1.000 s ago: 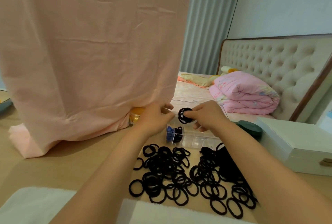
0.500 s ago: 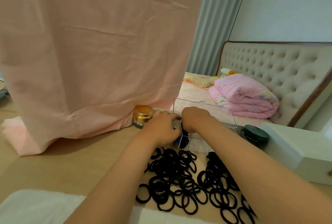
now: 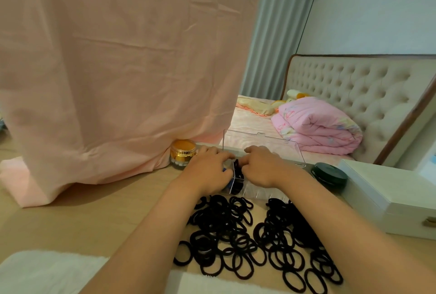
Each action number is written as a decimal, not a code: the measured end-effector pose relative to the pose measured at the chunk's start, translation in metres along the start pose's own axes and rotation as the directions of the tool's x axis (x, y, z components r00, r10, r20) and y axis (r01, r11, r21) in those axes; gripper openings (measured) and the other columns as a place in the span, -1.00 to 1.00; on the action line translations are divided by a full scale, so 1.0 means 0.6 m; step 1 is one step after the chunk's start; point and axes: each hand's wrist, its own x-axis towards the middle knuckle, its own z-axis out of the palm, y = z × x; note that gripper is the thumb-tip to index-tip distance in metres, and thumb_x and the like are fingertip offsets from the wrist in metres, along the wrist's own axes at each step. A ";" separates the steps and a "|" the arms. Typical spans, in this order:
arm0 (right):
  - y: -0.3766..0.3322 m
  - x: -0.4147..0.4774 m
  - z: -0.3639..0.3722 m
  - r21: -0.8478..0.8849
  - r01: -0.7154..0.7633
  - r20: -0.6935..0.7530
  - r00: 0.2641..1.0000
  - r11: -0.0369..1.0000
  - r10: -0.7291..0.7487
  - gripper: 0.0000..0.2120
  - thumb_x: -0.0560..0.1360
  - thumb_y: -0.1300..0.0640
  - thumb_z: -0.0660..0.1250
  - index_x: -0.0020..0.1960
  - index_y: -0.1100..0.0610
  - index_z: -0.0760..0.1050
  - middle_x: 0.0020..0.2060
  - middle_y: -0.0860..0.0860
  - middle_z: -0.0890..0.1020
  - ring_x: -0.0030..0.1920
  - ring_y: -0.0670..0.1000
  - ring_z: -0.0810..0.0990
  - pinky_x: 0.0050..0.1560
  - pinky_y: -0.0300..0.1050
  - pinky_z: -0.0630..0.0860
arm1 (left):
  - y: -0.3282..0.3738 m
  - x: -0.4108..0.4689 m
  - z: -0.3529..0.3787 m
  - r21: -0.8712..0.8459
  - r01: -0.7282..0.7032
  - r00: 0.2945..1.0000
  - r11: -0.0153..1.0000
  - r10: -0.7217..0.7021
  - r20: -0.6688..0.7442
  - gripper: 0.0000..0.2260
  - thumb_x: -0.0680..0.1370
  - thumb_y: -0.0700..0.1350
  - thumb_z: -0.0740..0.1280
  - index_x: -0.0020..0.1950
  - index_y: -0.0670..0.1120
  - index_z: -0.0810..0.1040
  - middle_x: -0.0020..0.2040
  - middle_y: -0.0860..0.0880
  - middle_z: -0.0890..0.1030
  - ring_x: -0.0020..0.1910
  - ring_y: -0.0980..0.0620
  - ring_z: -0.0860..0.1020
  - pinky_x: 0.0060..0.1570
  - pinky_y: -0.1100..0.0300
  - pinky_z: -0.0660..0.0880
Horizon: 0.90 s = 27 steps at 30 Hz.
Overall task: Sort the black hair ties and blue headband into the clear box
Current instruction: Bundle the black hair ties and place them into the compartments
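Nearest edge of desk [image 3: 77, 220]: white fluffy cloth [image 3: 47, 272] at lower left.
Beyond it, black hair ties [image 3: 236, 234] lie loose on the desk in two heaps, left and right, many overlapping.
Behind the heaps: clear box [image 3: 266, 191], lid standing up at the back. More of the ties fill a compartment near its left end. Blue headband [image 3: 224, 170]: only a sliver shows, in the box just left of that compartment, under the left hand.
Left hand [image 3: 207, 171]: palm down over the box's left end, fingers bent.
Right hand [image 3: 262, 168]: knuckles up, fingers curled down at the filled compartment.
Fingertips of both hidden behind the knuckles; cannot tell whether either hand grips anything.
Left of box: gold-lidded jar [image 3: 183, 154], against a hanging pink cloth [image 3: 118, 69]. Right: dark green tin [image 3: 329, 174], then a white case [image 3: 389, 190].
Farthest: bed with folded pink quilt [image 3: 316, 126] and tufted headboard [image 3: 354, 86].
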 end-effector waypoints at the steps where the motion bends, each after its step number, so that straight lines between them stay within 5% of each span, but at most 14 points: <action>1: 0.002 -0.003 0.004 0.044 0.016 -0.024 1.000 0.999 -0.015 -0.61 0.57 0.10 0.14 0.32 -0.08 0.58 0.51 0.08 0.33 0.48 0.14 0.29 0.35 0.05 0.32 | 0.001 -0.002 -0.001 -0.004 -0.010 1.000 1.000 0.010 -0.018 -0.56 0.60 0.02 0.21 0.50 0.16 0.32 0.43 -0.03 0.42 0.41 -0.04 0.24 0.35 0.05 0.23; 4: 0.012 -0.011 0.005 0.291 0.078 -0.257 0.966 0.953 0.000 -0.65 0.56 0.22 0.17 0.24 0.06 0.63 0.37 0.07 0.49 0.34 0.08 0.47 0.25 -0.10 0.40 | 0.002 -0.002 0.000 0.031 -0.034 0.999 0.999 0.034 0.003 -0.61 0.63 0.05 0.17 0.46 0.22 0.36 0.46 -0.01 0.38 0.43 -0.03 0.21 0.37 0.04 0.19; 6: 0.016 -0.012 0.005 0.246 0.110 -0.351 0.936 0.963 -0.017 -0.65 0.57 0.19 0.17 0.23 0.03 0.63 0.38 0.04 0.49 0.39 0.07 0.43 0.36 0.00 0.38 | 0.002 0.000 0.002 0.042 -0.032 0.998 0.999 0.029 0.056 -0.64 0.65 0.07 0.12 0.45 0.26 0.39 0.51 -0.01 0.31 0.48 -0.03 0.16 0.42 0.02 0.15; 11: 0.009 -0.014 0.028 0.022 0.125 -0.140 0.983 0.992 -0.120 -0.51 0.53 -0.02 0.03 0.31 -0.10 0.61 0.57 0.01 0.29 0.55 0.09 0.21 0.50 0.18 0.18 | -0.003 0.001 -0.004 -0.124 0.017 1.000 0.992 -0.020 -0.018 -0.68 0.54 0.02 0.29 0.30 0.16 0.47 0.27 0.00 0.51 0.31 -0.03 0.38 0.25 0.05 0.41; 16: 0.018 -0.022 0.030 0.212 0.138 -0.178 0.979 0.967 -0.101 -0.58 0.59 0.05 0.08 0.29 -0.03 0.61 0.55 0.08 0.31 0.55 0.10 0.21 0.52 0.17 0.18 | 0.002 -0.004 -0.014 -0.131 0.036 0.999 0.991 -0.039 -0.020 -0.65 0.52 -0.01 0.33 0.32 0.10 0.47 0.26 0.02 0.52 0.30 0.01 0.41 0.23 0.07 0.44; 21: 0.021 -0.070 0.005 0.268 0.223 -0.409 0.907 0.937 -0.099 -0.72 0.59 0.16 0.19 0.18 -0.01 0.62 0.21 -0.05 0.57 0.12 -0.05 0.52 0.17 -0.07 0.45 | 0.026 -0.017 -0.041 -0.043 -0.028 0.996 0.999 0.024 -0.082 -0.79 0.53 -0.08 0.31 0.16 0.06 0.53 0.15 0.07 0.52 0.19 0.07 0.41 0.15 0.13 0.43; 24: 0.005 -0.116 0.000 0.267 0.242 -0.299 0.941 0.933 -0.159 -0.74 0.59 0.14 0.22 0.12 -0.06 0.64 -0.08 -0.15 0.64 -0.19 -0.16 0.54 -0.16 -0.21 0.46 | 0.042 -0.034 -0.074 -0.019 -0.013 0.999 1.000 0.012 -0.036 -0.89 0.52 -0.15 0.31 -0.05 0.06 0.56 -0.07 0.12 0.59 -0.13 0.15 0.48 -0.20 0.36 0.39; 27: -0.011 -0.135 0.018 0.218 0.263 -0.136 0.962 0.940 -0.238 -0.77 0.54 0.09 0.26 0.09 0.00 0.66 -0.09 -0.03 0.69 -0.09 0.00 0.64 -0.03 -0.03 0.60 | 0.053 -0.059 -0.092 0.044 -0.015 0.985 0.999 0.007 0.171 -0.82 0.51 -0.16 0.31 -0.03 0.09 0.64 -0.15 0.21 0.56 -0.13 0.20 0.50 -0.25 0.41 0.32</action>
